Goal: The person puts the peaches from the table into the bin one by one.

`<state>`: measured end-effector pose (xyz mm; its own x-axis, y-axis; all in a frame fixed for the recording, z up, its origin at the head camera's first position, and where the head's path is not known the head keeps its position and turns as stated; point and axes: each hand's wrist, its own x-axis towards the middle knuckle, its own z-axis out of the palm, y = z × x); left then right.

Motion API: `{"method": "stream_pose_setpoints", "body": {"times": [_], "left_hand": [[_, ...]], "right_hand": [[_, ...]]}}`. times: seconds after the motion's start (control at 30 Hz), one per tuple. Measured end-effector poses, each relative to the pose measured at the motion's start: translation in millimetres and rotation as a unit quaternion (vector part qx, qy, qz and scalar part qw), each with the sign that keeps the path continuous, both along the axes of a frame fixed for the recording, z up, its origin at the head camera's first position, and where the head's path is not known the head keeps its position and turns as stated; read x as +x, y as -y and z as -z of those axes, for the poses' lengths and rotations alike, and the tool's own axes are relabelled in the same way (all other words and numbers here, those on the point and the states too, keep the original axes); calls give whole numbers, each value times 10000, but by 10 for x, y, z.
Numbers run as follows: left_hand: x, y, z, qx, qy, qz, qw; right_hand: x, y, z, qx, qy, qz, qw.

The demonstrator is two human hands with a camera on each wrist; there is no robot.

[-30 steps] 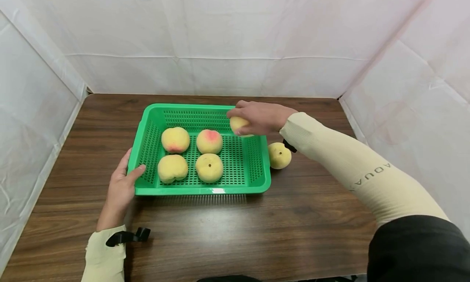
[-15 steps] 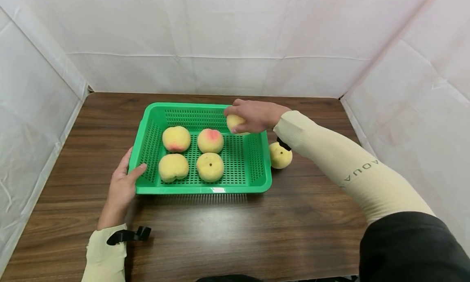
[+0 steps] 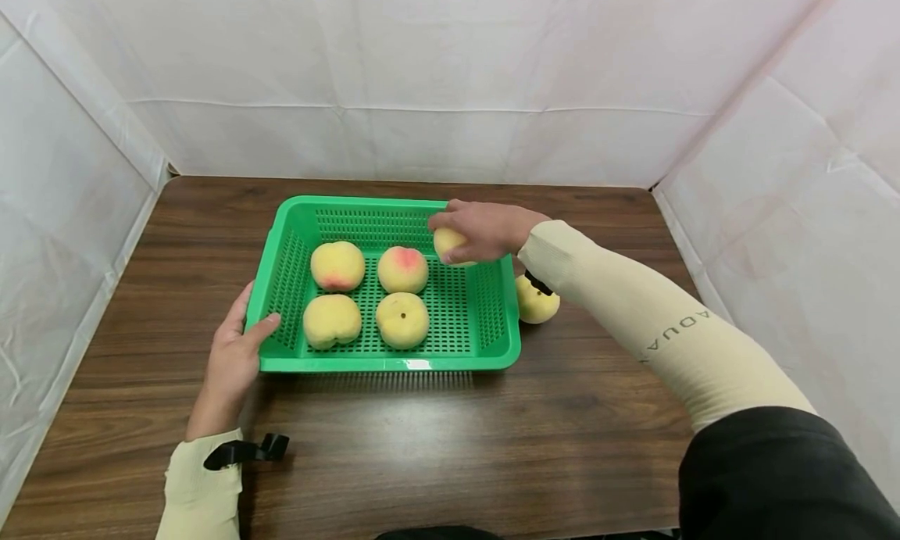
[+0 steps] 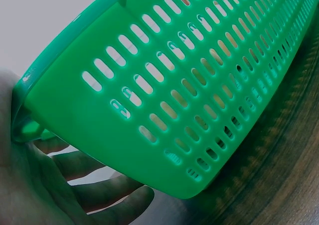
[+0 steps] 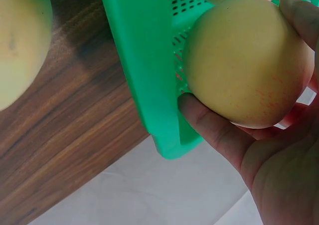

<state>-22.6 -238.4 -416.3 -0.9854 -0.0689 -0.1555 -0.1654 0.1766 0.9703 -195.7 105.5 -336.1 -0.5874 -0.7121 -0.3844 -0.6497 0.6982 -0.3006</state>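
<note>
A green plastic basket (image 3: 387, 363) with slotted walls stands on the table. My left hand (image 3: 235, 352) grips its left side, thumb over the rim and the other fingers outside along the wall, as the left wrist view (image 4: 104, 190) shows. Over the basket's back right part, my right hand (image 3: 488, 229) holds a yellow peach (image 5: 244, 60) between thumb and fingers. Several peaches sit inside: two at the back, one yellow peach (image 3: 337, 266) and one red-tipped peach (image 3: 403, 270), and two in front, a peach (image 3: 332, 322) and another peach (image 3: 402, 321).
One more peach (image 3: 536, 302) lies on the wooden table (image 3: 422, 454) against the basket's right side, partly hidden by the right wrist's black strap. White sheeting (image 3: 422, 71) walls the table at the back and both sides.
My right hand, with its peach, has shifted slightly left over the basket and dipped a little lower in the last half second. The left hand keeps its hold on the basket.
</note>
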Motion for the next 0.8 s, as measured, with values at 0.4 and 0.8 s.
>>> {"method": "stream_pose_setpoints", "body": {"times": [0.4,0.8], "left_hand": [[5,-9,-1,-7,-29,-1,10000],[9,-15,2,61,-118,16,9999]], "right_hand": [[4,33,174,9,51,-14,10000],[38,108,284,272,226,13,9994]]}}
